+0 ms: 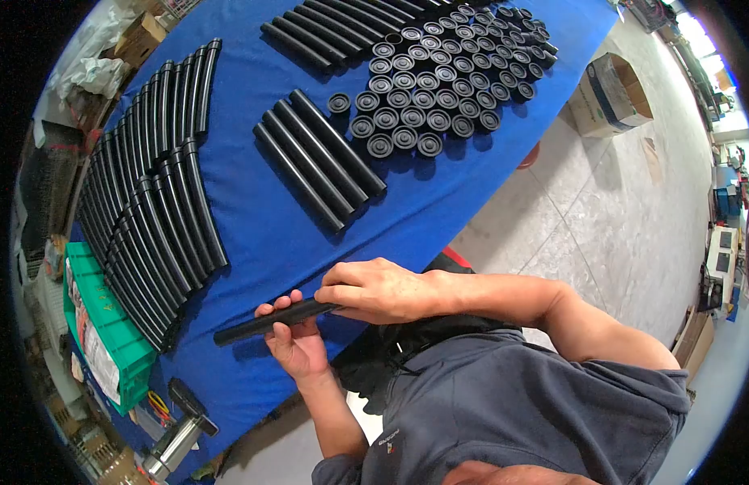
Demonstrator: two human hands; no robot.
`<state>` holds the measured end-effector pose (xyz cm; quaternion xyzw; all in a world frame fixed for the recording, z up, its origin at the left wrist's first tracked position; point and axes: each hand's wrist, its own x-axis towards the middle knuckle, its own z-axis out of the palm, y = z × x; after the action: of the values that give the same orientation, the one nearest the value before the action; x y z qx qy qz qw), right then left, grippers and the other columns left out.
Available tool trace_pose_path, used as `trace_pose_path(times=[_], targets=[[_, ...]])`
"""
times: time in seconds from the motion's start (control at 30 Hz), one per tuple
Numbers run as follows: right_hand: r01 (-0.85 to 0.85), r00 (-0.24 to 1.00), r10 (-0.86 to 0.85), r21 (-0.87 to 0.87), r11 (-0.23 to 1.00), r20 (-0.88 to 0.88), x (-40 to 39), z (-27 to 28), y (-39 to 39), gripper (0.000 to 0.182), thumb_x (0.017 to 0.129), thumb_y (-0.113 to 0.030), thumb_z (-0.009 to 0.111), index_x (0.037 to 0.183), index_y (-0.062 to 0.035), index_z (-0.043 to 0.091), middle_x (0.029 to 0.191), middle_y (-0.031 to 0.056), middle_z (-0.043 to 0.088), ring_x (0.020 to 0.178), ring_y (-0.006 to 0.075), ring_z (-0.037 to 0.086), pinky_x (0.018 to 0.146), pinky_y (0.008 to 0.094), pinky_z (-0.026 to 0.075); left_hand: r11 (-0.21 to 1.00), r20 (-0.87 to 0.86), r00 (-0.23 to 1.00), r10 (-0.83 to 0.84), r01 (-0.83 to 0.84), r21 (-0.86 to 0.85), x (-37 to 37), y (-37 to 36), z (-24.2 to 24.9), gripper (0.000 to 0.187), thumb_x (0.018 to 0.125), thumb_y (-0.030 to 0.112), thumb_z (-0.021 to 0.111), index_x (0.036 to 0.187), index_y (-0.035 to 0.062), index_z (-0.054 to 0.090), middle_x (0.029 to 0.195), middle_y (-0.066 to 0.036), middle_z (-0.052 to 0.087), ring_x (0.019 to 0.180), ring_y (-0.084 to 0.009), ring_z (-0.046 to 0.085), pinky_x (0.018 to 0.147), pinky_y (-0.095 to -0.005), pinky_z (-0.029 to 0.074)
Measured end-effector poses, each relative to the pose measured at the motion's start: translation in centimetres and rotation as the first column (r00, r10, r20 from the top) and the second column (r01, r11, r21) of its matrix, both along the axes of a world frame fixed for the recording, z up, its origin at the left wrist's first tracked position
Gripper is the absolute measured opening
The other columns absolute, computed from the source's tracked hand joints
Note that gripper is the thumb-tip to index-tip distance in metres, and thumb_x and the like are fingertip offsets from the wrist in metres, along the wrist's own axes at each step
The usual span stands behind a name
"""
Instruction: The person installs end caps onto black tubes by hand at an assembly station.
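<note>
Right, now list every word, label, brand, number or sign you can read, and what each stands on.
No text is clearly legible.
Chest logo on the grey shirt: lettering too small to read.
White sheet on the green bin: any print too blurred to read.
Held black tube: no lettering visible.

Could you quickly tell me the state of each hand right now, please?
Left hand: closed, holding a black tube.
Right hand: closed over that tube's right end.
</note>
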<state>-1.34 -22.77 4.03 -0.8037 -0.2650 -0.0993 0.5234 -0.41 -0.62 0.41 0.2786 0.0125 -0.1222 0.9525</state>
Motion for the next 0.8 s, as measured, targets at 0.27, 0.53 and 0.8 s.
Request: trace_pose_path(times=[0.27, 0.53, 0.8], targets=[[-0.054, 0.964, 0.070, 0.068, 0.996, -0.258, 0.1, 1.3, -0.3, 0.042, 0.085, -0.022, 0.074, 0.117, -0.0014, 0.055, 0.098, 0.0181, 0.057, 0.087, 0.0389, 0.063, 0.069, 0.0471, 0.053, 1.000, -0.016, 1.000, -0.019, 0.019, -0.008, 0.0, 0.5, -0.1, 0.040, 0.093, 0.008, 0.066, 0.132, 0.0107, 0.053, 0.127, -0.016, 0.064, 0.128, -0.0342, 0.056, 0.103, -0.0571, 0.051], [-0.101, 0.847, 0.141, 0.106, 0.989, -0.513, 0.7, 1.7, -1.0, 0.039, 0.085, -0.022, 0.074, 0.112, -0.0007, 0.057, 0.094, 0.0193, 0.061, 0.085, 0.0396, 0.064, 0.070, 0.0474, 0.052, 0.997, 0.054, 0.996, -0.064, 0.067, -0.044, 0.0, 0.4, -0.2, 0.034, 0.092, 0.002, 0.066, 0.123, 0.0081, 0.054, 0.130, -0.017, 0.062, 0.126, -0.0348, 0.057, 0.102, -0.0590, 0.051], [-0.033, 0.968, 0.055, 0.094, 0.995, -0.246, 0.5, 0.7, -0.3, 0.033, 0.087, -0.018, 0.070, 0.111, 0.0000, 0.058, 0.091, 0.0193, 0.063, 0.082, 0.0397, 0.064, 0.070, 0.0471, 0.051, 0.993, 0.070, 0.993, -0.098, 0.102, -0.053, 0.3, 0.8, -0.7, 0.034, 0.096, 0.001, 0.059, 0.128, 0.0076, 0.053, 0.131, -0.017, 0.061, 0.130, -0.0357, 0.054, 0.106, -0.0605, 0.047]])
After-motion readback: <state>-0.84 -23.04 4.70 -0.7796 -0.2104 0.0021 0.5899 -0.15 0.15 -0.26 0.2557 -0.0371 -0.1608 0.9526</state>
